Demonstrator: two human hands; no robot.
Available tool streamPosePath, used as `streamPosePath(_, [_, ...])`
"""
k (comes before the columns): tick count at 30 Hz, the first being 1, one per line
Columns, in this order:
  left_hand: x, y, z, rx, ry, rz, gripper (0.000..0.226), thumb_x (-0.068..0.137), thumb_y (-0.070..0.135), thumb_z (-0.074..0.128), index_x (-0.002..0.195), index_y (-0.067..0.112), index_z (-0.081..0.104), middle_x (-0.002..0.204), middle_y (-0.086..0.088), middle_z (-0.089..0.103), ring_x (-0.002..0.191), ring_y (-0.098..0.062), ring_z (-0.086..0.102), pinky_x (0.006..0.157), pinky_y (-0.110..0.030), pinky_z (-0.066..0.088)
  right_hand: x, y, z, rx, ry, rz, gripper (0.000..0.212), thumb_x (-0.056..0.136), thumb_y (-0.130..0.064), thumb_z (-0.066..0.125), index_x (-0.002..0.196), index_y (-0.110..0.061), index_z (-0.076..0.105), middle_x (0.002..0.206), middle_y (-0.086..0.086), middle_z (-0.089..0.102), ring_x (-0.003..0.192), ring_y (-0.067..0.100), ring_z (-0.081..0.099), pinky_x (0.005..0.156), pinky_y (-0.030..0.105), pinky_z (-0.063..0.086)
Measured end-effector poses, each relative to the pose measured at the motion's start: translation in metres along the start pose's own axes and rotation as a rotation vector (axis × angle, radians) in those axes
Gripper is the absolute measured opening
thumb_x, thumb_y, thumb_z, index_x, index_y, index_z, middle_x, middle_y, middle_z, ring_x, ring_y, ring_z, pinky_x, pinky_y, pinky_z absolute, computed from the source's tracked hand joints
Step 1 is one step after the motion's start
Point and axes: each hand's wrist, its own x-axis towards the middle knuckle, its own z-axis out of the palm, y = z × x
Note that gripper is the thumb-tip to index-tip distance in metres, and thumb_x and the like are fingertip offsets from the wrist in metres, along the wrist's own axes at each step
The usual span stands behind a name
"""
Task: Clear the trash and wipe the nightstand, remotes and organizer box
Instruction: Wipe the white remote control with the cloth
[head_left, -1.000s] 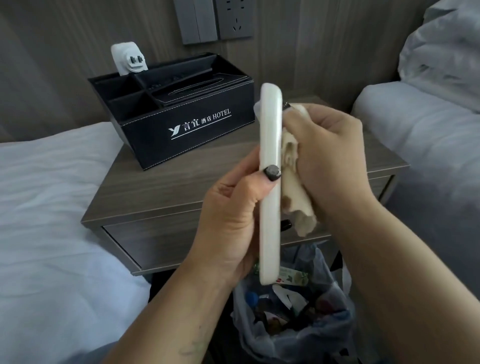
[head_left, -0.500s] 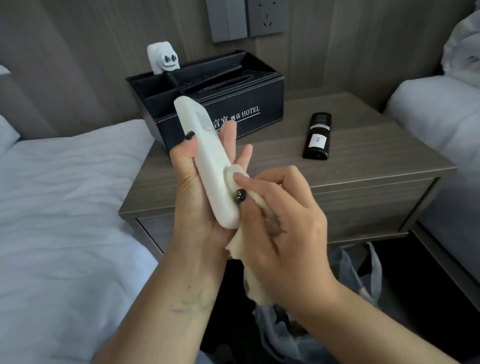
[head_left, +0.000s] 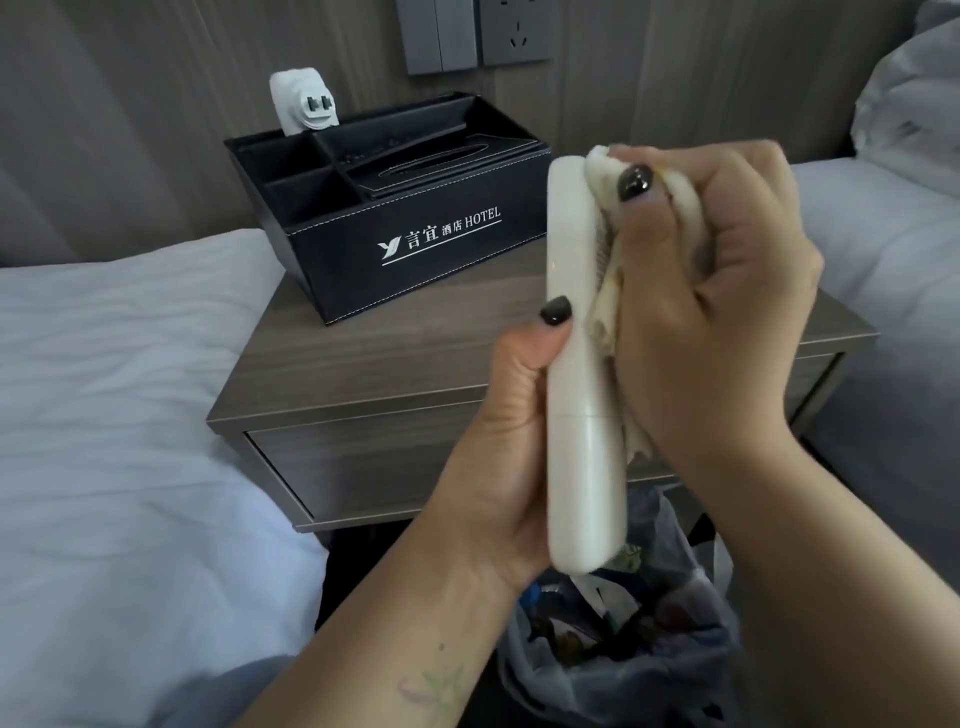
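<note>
Wiping the white remote
Your left hand (head_left: 511, 447) grips the remote (head_left: 579, 364); your right hand (head_left: 711, 291) clutches the cloth (head_left: 605, 291) against it. Next, probably wipe the other faces.

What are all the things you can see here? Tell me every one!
remote: one, white, upright in the left hand
cloth: one, cream, pressed against the remote's top
organizer box: one, black, back of the nightstand
plug adapter: one, white, in the box's back left compartment
nightstand: one, grey-brown wood, between the beds
beds: two, white, either side
trash bag: one, clear bluish, on the floor below the hands
wall sockets: grey, on the wall
left hand: grips the remote
right hand: grips the cloth
</note>
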Motion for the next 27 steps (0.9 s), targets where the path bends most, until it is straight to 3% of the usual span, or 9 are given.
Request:
streamPosePath(3, [0.000, 0.000, 0.006, -0.076, -0.006, -0.001, 0.035, 0.071, 0.048, 0.063, 0.088, 0.020, 0.077, 0.080, 0.001, 0.071, 0.070, -0.010, 0.067, 0.062, -0.021, 0.055, -0.004, 0.000, 0.002, 0.041, -0.054, 0.050, 0.014, 0.092, -0.006, 0.055, 0.096, -0.012, 0.067, 0.097, 0.008, 0.063, 0.085, -0.002, 0.055, 0.077, 0.010, 0.042])
streamPosePath(9, [0.003, 0.028, -0.008, -0.271, 0.253, 0.037, 0.038, 0.081, 0.040, 0.064, 0.106, 0.011, 0.069, 0.097, 0.001, 0.073, 0.084, -0.011, 0.072, 0.069, -0.025, 0.058, -0.058, -0.008, 0.009, 0.250, -0.358, 0.064, 0.020, 0.089, -0.005, 0.054, 0.102, -0.001, 0.069, 0.095, 0.008, 0.056, 0.087, 0.006, 0.057, 0.074, 0.017, 0.046])
streamPosePath(12, [0.000, 0.034, -0.006, -0.241, 0.425, 0.021, 0.049, 0.082, 0.050, 0.066, 0.123, 0.025, 0.065, 0.109, 0.016, 0.072, 0.100, -0.005, 0.068, 0.082, -0.026, 0.053, -0.074, -0.008, 0.001, 0.285, -0.371, 0.009, 0.021, 0.088, -0.002, 0.055, 0.103, 0.004, 0.068, 0.095, 0.008, 0.056, 0.087, 0.009, 0.057, 0.075, 0.019, 0.046])
streamPosePath(15, [0.000, 0.035, -0.001, -0.225, 0.539, 0.125, 0.039, 0.083, 0.039, 0.070, 0.119, 0.022, 0.066, 0.094, 0.012, 0.074, 0.084, -0.002, 0.071, 0.068, -0.022, 0.054, -0.074, -0.005, -0.011, 0.179, -0.334, -0.132, 0.020, 0.085, -0.001, 0.058, 0.102, 0.004, 0.068, 0.096, 0.011, 0.054, 0.089, 0.005, 0.054, 0.079, 0.015, 0.044])
streamPosePath(17, [0.001, 0.037, 0.001, -0.204, 0.566, 0.160, 0.031, 0.084, 0.030, 0.072, 0.111, 0.017, 0.066, 0.083, 0.006, 0.073, 0.068, -0.002, 0.071, 0.056, -0.018, 0.054, -0.070, -0.001, -0.018, 0.084, -0.319, -0.241, 0.021, 0.084, 0.001, 0.060, 0.103, 0.003, 0.068, 0.094, 0.014, 0.055, 0.086, 0.008, 0.054, 0.077, 0.014, 0.044])
streamPosePath(19, [0.000, 0.037, 0.002, -0.146, 0.543, 0.176, 0.028, 0.085, 0.026, 0.070, 0.110, 0.015, 0.064, 0.075, 0.004, 0.073, 0.067, -0.005, 0.072, 0.053, -0.019, 0.055, -0.066, 0.004, -0.023, 0.001, -0.329, -0.310, 0.021, 0.084, 0.004, 0.060, 0.103, 0.004, 0.069, 0.093, 0.016, 0.055, 0.083, 0.012, 0.054, 0.074, 0.017, 0.046])
streamPosePath(23, [-0.004, 0.037, 0.003, -0.057, 0.432, 0.183, 0.034, 0.098, 0.041, 0.050, 0.119, 0.016, 0.058, 0.098, -0.003, 0.075, 0.096, -0.018, 0.073, 0.074, -0.035, 0.059, -0.058, 0.016, -0.022, -0.093, -0.345, -0.236, 0.020, 0.084, 0.007, 0.061, 0.102, 0.005, 0.069, 0.096, 0.013, 0.055, 0.087, 0.008, 0.053, 0.077, 0.012, 0.045])
streamPosePath(25, [-0.004, 0.040, 0.003, -0.057, 0.417, 0.161, 0.050, 0.099, 0.054, 0.034, 0.123, 0.018, 0.059, 0.108, -0.007, 0.073, 0.098, -0.018, 0.071, 0.082, -0.035, 0.055, -0.059, 0.017, -0.020, -0.090, -0.373, -0.197, 0.020, 0.084, 0.006, 0.061, 0.102, 0.005, 0.069, 0.096, 0.014, 0.057, 0.086, 0.008, 0.053, 0.076, 0.012, 0.044])
streamPosePath(27, [-0.003, 0.041, 0.001, -0.057, 0.438, 0.143, 0.055, 0.100, 0.056, 0.028, 0.118, 0.018, 0.063, 0.103, -0.006, 0.071, 0.092, -0.017, 0.070, 0.080, -0.033, 0.052, -0.064, 0.013, -0.018, -0.071, -0.397, -0.214, 0.021, 0.082, 0.008, 0.061, 0.101, 0.005, 0.069, 0.096, 0.015, 0.058, 0.085, 0.011, 0.055, 0.074, 0.016, 0.046])
